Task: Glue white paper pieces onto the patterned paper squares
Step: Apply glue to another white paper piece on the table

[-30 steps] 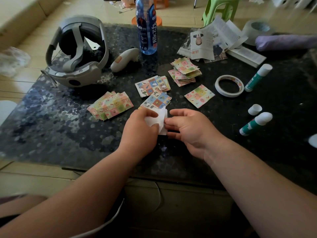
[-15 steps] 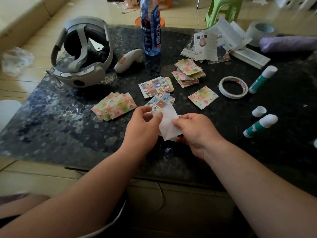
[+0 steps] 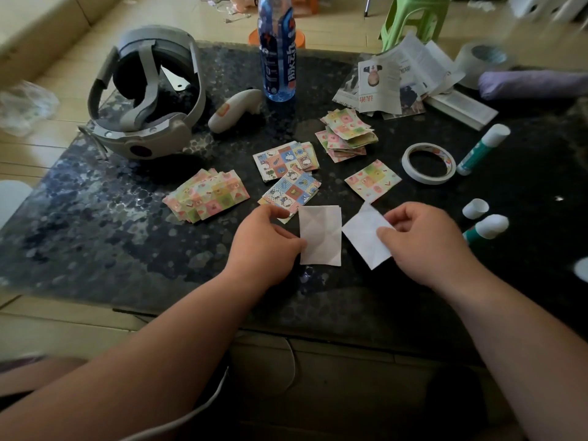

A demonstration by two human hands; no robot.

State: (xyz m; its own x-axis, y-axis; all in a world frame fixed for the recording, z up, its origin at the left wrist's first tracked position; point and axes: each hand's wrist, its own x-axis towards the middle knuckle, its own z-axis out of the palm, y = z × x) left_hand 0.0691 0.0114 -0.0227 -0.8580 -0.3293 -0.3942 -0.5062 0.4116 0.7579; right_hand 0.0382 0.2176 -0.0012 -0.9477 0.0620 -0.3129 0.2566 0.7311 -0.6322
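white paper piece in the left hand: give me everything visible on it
The white rectangular paper piece looks thin and matte, opened flat, its long side running away from the person, with faint fold creases crossing it. The left hand pinches its lower left edge. It sits low over the dark speckled table; whether it rests there is unclear. Its right edge comes close to the second white paper piece pinched by the right hand.

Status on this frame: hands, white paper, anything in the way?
Left hand pinches first white piece. Right hand pinches second white piece. Nearest glue stick untouched; lone patterned square just beyond, unobstructed.
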